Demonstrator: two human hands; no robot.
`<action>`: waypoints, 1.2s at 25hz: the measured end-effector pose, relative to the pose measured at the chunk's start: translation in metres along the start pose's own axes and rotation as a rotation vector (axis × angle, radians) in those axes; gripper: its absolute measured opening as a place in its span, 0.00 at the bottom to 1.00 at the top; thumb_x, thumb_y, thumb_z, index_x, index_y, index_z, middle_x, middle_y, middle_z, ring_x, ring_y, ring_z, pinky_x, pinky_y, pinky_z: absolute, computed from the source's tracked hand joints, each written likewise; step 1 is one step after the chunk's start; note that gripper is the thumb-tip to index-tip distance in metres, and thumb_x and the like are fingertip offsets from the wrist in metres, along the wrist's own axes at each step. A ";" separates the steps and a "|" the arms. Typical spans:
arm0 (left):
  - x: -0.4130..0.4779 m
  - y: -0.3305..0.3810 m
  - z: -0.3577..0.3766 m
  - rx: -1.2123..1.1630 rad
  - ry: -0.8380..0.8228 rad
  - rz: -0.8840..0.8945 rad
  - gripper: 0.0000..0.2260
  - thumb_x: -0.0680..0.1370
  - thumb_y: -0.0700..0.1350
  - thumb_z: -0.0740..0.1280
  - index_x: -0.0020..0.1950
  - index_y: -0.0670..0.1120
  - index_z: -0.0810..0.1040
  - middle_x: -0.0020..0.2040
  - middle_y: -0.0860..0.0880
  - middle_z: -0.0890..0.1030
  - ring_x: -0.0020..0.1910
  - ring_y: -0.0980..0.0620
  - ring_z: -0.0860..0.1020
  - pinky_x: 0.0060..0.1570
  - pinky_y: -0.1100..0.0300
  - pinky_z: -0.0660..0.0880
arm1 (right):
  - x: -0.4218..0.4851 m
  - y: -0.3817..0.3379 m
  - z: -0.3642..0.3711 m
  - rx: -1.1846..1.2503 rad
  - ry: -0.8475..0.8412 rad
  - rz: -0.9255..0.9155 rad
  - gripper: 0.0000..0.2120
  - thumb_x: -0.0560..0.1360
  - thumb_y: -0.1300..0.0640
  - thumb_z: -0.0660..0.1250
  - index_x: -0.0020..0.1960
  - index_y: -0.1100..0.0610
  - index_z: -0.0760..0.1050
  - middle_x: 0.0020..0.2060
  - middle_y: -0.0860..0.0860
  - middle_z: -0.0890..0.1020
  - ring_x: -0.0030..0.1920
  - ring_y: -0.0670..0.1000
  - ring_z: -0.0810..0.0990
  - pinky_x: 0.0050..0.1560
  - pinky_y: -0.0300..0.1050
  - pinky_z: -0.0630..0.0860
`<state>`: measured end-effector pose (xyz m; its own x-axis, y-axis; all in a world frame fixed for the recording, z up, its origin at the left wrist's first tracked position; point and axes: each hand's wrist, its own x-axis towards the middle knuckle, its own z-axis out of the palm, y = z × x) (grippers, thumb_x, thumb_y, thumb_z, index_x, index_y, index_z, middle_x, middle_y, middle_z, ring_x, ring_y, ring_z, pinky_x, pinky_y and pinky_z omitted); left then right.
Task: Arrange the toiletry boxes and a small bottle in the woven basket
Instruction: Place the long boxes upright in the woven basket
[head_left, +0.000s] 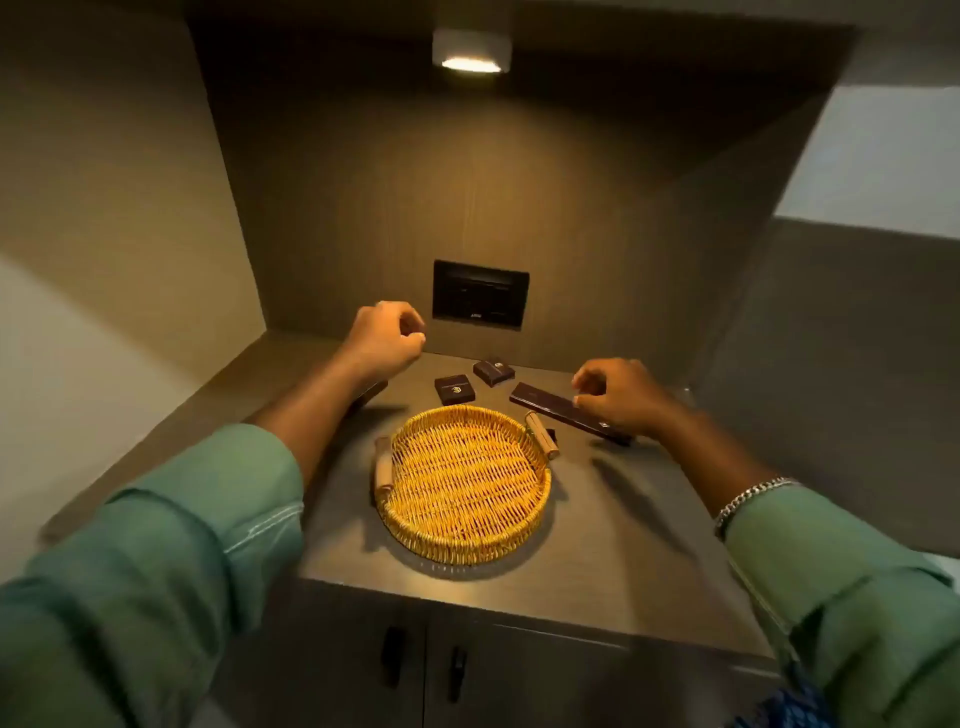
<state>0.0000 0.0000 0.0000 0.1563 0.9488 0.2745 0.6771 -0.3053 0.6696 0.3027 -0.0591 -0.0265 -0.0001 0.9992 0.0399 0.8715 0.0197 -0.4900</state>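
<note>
A round woven basket (410, 535) with two wooden handles sits empty in the middle of the counter. Behind it lie two small dark square boxes (454, 389) (493, 371). A long dark box (550, 406) lies to the right of the basket, its right end slightly raised, and my right hand (621, 397) is pinched on it. My left hand (382, 340) hovers at the back left, fingers curled with nothing in them. Another dark box (373, 391) is partly hidden under my left forearm. A small dark item (551, 434) peeks out behind the right handle. I see no bottle.
The grey counter (597, 561) sits in a recessed niche with walls on the left, back and right. A dark socket panel (480, 293) is on the back wall and a lamp (471, 52) shines overhead. Cabinet doors (415, 670) lie below the front edge.
</note>
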 end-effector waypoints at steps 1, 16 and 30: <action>0.003 -0.010 0.004 0.046 -0.030 -0.094 0.12 0.75 0.41 0.67 0.58 0.42 0.76 0.56 0.41 0.79 0.51 0.47 0.76 0.44 0.57 0.73 | 0.009 0.006 0.004 -0.030 -0.044 0.029 0.15 0.74 0.57 0.71 0.60 0.55 0.76 0.55 0.54 0.80 0.56 0.55 0.79 0.51 0.48 0.79; 0.043 -0.079 0.009 0.356 -0.183 -0.381 0.22 0.71 0.42 0.71 0.63 0.42 0.71 0.59 0.38 0.76 0.55 0.39 0.75 0.53 0.47 0.76 | 0.061 0.021 0.023 -0.257 -0.079 0.130 0.22 0.69 0.56 0.75 0.62 0.55 0.76 0.52 0.57 0.82 0.46 0.53 0.79 0.40 0.44 0.78; -0.008 0.016 0.003 -0.047 -0.279 -0.253 0.24 0.70 0.44 0.73 0.61 0.50 0.66 0.49 0.46 0.73 0.41 0.47 0.79 0.27 0.58 0.78 | 0.014 -0.106 0.028 0.074 -0.171 0.113 0.36 0.62 0.54 0.81 0.65 0.52 0.68 0.47 0.48 0.74 0.41 0.50 0.81 0.24 0.36 0.76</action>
<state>0.0119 -0.0123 0.0064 0.1827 0.9783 -0.0976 0.6866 -0.0559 0.7249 0.1969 -0.0463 0.0016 0.0069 0.9865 -0.1638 0.8322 -0.0965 -0.5461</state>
